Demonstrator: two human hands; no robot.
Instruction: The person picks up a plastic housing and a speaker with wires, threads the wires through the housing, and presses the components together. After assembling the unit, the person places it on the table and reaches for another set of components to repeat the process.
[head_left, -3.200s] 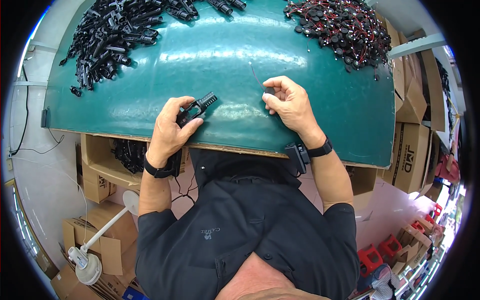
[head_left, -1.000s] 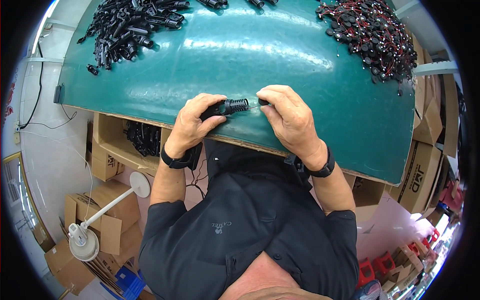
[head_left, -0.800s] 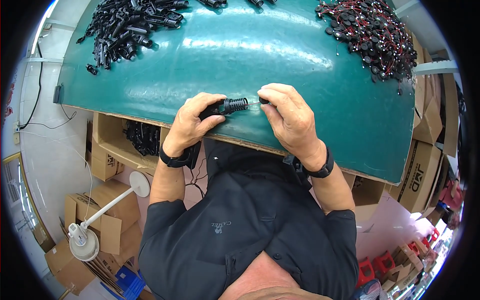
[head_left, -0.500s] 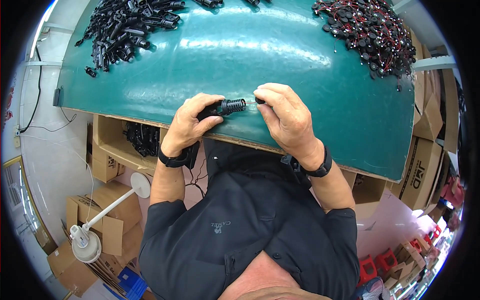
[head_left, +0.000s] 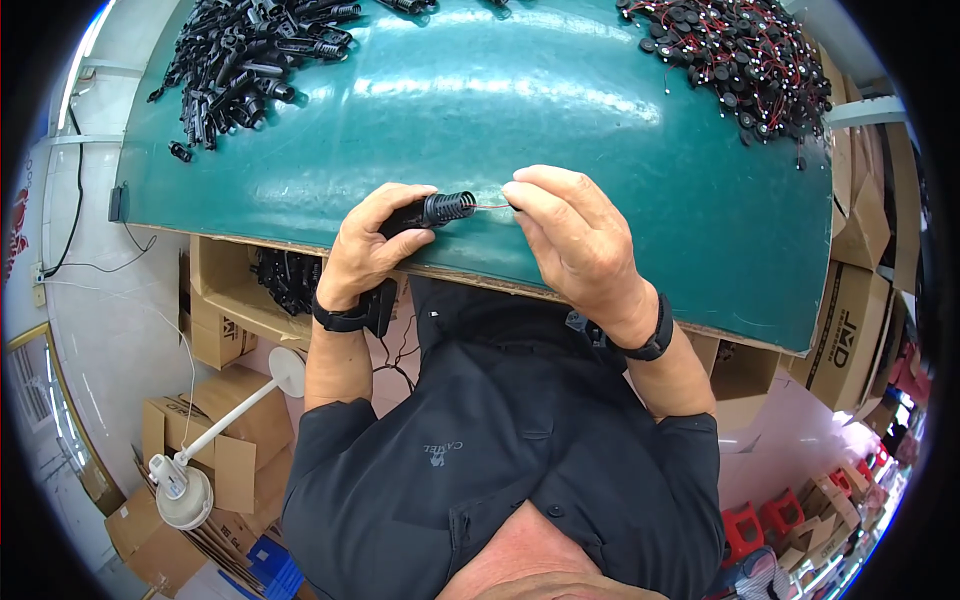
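Black ribbed plastic part w/ red wire, green table
L hand gripping part; R hand pinching wire at its tip

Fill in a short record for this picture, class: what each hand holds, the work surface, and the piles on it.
Left hand: grips a black ribbed plastic part
Right hand: pinches a thin red wire running into the part's ribbed end
Surface: green table
Far left pile: black plastic parts
Far right pile: small black discs with red wires
Under the table: cardboard boxes
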